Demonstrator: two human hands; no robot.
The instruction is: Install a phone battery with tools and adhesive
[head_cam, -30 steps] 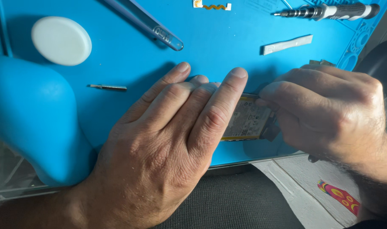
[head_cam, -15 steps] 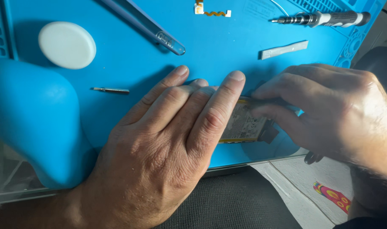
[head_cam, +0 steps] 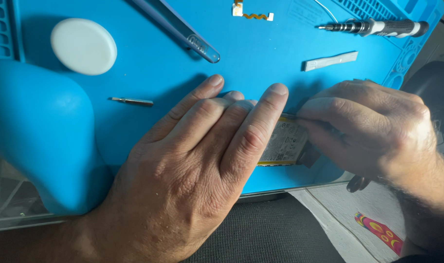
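Observation:
My left hand (head_cam: pixel 192 165) lies flat on the blue work mat (head_cam: pixel 261 53), fingers together, pressing down on a thin flat battery-like pack (head_cam: pixel 285 143) with a pale printed label. Only the pack's right end shows between the two hands. My right hand (head_cam: pixel 372 131) is curled at the pack's right end, its fingertips pinching the upper right edge. What the fingers grip there is hidden under them.
On the mat lie a white round disc (head_cam: pixel 83 46), a small screwdriver bit (head_cam: pixel 132 101), clear-tipped tweezers (head_cam: pixel 183 34), a grey strip (head_cam: pixel 330 61), a precision screwdriver (head_cam: pixel 377 27) and a small flex cable (head_cam: pixel 251 13). A raised blue hump (head_cam: pixel 37 136) sits at the left.
The view has shifted slightly. My right hand's fingers have slid a little along the pack's upper right edge. My left hand stays pressed flat.

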